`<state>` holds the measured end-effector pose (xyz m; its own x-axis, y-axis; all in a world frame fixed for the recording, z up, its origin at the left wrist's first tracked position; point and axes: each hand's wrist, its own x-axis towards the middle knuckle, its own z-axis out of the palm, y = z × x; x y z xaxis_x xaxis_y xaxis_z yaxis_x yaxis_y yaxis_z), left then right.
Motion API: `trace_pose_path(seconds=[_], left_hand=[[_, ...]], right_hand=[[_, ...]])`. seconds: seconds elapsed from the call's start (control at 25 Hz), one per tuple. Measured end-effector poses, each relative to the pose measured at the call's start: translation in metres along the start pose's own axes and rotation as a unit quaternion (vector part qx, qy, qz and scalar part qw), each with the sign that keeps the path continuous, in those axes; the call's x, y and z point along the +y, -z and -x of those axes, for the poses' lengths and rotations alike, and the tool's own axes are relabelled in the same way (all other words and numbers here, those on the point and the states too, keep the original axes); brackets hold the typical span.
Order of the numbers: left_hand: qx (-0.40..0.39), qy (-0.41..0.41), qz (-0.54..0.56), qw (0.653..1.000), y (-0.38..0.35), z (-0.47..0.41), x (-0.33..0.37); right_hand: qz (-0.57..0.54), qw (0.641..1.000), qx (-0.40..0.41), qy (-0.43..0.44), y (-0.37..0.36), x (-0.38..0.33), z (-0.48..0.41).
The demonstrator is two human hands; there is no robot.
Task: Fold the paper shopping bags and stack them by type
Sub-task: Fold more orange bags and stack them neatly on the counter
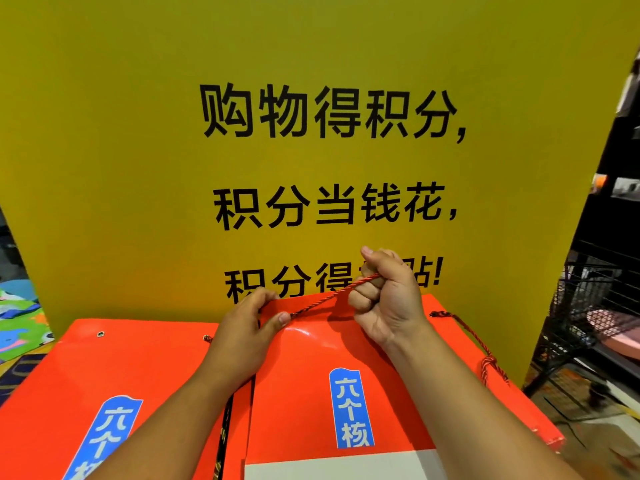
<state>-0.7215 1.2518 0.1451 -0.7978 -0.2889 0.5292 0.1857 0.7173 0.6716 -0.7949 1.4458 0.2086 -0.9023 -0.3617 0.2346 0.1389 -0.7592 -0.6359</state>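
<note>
Two flat orange-red paper shopping bags with blue labels lie side by side before me. The right bag (311,375) is the one under my hands; the left bag (114,368) lies beside it. My left hand (246,330) pinches the top edge of the right bag near the hole where its cord comes out. My right hand (384,292) is a fist around the red twisted cord handle (329,297), pulled taut up and to the right. Another red cord (485,348) lies loose along the bag's right side.
A big yellow sign (311,150) with black characters stands upright right behind the bags. A black wire cart (585,313) is at the right. Colourful printed material (20,320) lies at the left edge. A white sheet (339,469) sits at the bottom.
</note>
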Motion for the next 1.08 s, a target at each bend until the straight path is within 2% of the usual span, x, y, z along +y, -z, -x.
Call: trace_pose_path(seconds=[0.12, 0.16, 0.2, 0.28, 0.32, 0.36, 0.44, 0.48, 0.6, 0.76, 0.88, 1.0, 1.08], left_hand=[[0.012, -0.01, -0.004, 1.0, -0.002, -0.001, -0.003], [0.012, -0.009, -0.016, 1.0, -0.003, -0.001, -0.005], [0.011, -0.005, -0.027, 1.0, -0.005, 0.0, -0.007], [0.005, 0.011, -0.024, 1.0, -0.006, 0.002, -0.009], [0.005, 0.018, -0.016, 1.0, -0.005, 0.002, -0.009], [0.008, 0.023, -0.005, 1.0, -0.003, 0.001, -0.01], [0.028, 0.02, 0.023, 0.999, 0.001, 0.0, -0.009], [0.042, 0.015, 0.034, 0.998, 0.003, 0.0, -0.007], [0.088, 0.036, 0.065, 0.993, 0.008, -0.002, -0.005], [0.116, 0.082, 0.141, 0.98, 0.014, -0.006, -0.013], [0.126, 0.063, 0.136, 0.981, 0.017, -0.002, -0.005], [0.128, -0.087, 0.006, 0.988, 0.024, 0.001, 0.006], [0.048, -0.15, 0.025, 0.987, 0.026, 0.007, 0.015]], right_hand=[[0.008, 1.0, -0.013, -0.019, -0.003, -0.003, 0.002], [0.078, 0.996, -0.027, -0.027, -0.005, -0.008, 0.002], [0.209, 0.976, -0.049, -0.028, -0.008, -0.018, 0.004], [0.493, 0.867, -0.074, -0.018, -0.013, -0.046, 0.009], [0.572, 0.818, -0.051, -0.003, -0.011, -0.06, 0.008], [0.607, 0.794, -0.012, 0.015, -0.006, -0.074, 0.007], [0.591, 0.806, 0.029, 0.012, 0.007, -0.094, 0.006], [0.565, 0.824, 0.022, -0.027, 0.014, -0.097, 0.008], [0.524, 0.839, -0.009, -0.146, 0.044, -0.091, 0.021], [0.368, 0.892, -0.07, -0.253, 0.063, -0.076, 0.057], [0.368, 0.902, -0.097, -0.204, 0.048, -0.073, 0.069], [0.436, 0.888, -0.077, -0.128, 0.016, -0.104, 0.064], [0.494, 0.861, -0.072, -0.097, -0.011, -0.137, 0.064]])
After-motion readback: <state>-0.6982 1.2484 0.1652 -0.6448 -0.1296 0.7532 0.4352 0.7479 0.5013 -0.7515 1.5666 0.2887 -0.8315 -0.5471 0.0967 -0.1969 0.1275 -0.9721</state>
